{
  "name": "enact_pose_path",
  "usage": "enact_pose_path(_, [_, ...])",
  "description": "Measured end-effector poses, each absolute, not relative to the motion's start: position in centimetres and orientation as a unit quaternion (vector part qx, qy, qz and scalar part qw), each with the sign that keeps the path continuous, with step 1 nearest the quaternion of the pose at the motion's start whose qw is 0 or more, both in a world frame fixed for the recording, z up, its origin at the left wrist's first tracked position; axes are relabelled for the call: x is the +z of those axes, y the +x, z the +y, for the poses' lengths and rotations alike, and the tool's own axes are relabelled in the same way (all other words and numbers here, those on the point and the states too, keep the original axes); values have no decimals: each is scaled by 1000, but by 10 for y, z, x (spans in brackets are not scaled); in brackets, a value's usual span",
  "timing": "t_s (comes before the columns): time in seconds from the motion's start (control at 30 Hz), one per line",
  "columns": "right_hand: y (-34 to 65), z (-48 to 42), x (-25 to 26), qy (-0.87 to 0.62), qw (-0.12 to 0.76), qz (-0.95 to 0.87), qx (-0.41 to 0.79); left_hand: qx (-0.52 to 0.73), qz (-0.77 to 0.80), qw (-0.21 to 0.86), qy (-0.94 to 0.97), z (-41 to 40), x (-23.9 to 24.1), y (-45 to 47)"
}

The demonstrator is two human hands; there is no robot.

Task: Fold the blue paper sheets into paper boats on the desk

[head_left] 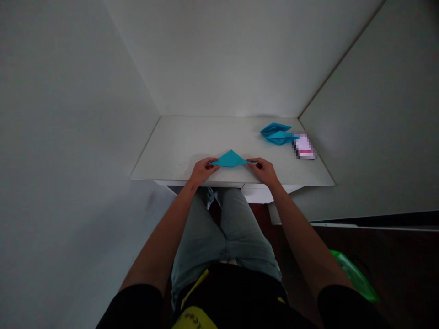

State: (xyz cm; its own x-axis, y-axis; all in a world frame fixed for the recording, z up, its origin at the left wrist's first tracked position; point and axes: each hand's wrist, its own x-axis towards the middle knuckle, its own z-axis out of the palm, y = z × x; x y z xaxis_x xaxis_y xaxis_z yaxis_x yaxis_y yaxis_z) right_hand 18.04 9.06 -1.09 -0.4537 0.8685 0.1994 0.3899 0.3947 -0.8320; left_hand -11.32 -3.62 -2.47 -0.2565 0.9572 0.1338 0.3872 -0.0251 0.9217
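Note:
A blue folded paper [231, 159], shaped like a flat triangle, lies near the front edge of a white table [178, 146]. My left hand [203, 170] pinches its left tip. My right hand [263, 170] pinches its right tip. Both hands rest on the tabletop with fingers closed on the paper's ends.
Two more blue folded paper pieces [277, 133] lie at the back right of the table, next to a small blurred pink-and-white object [304, 146]. White walls close in the table on the left, back and right. A green object [355, 275] lies on the dark floor at right.

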Motion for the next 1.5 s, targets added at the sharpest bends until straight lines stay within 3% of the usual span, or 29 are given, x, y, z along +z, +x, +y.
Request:
enact_pose_path(0.53, [180,92,-10,-422,330,-754,380,466,640,298,534,-39,-16,-111])
enact_pose_path(0.87, [177,86,-13,-371,298,-802,360,472,695,136,525,-37,-12,-100])
enact_pose_path(1.27, [141,76,-18,-396,401,-748,351,413,690,194,562,-43,-7,-93])
enact_pose_path(1.5, [117,69,-24,-364,388,-758,377,394,669,206,596,-42,-9,-95])
